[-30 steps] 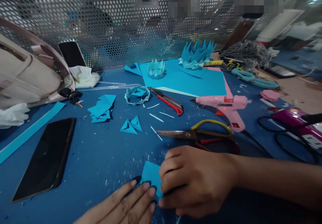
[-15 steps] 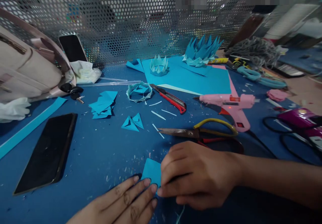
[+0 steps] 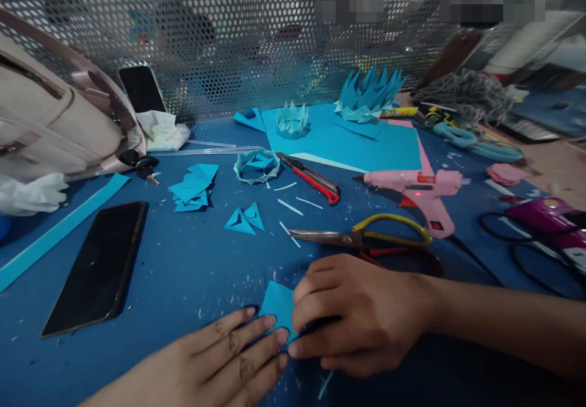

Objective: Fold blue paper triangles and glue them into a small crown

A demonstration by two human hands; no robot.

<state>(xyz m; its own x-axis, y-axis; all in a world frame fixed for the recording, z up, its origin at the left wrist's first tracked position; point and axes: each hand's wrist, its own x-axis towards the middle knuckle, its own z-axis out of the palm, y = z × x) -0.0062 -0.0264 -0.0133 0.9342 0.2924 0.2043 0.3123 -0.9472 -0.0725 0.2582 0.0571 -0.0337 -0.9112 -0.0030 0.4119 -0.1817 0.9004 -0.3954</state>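
Note:
A small blue paper piece [image 3: 276,300] lies on the blue table at the bottom centre, partly hidden by both hands. My left hand [image 3: 229,358] rests flat with its fingers stretched out, their tips on the paper's lower left edge. From the right, my right hand [image 3: 352,315] has curled fingers pinching the paper's lower right side. Farther back are two folded blue triangles [image 3: 245,219], a pile of blue paper pieces [image 3: 195,188] and a pale blue ring of folded paper [image 3: 257,166] with blue pieces inside.
Scissors [image 3: 327,237] lie just beyond my right hand, with a red cutter [image 3: 315,181] and a pink glue gun [image 3: 419,180] behind. A phone [image 3: 96,266] is at the left. Paper crowns [image 3: 293,121] stand near the perforated metal screen [image 3: 247,47].
The view has shifted slightly, so most objects at the left appear farther right. Both hands remain on the paper, with my left hand's fingers still stretched out.

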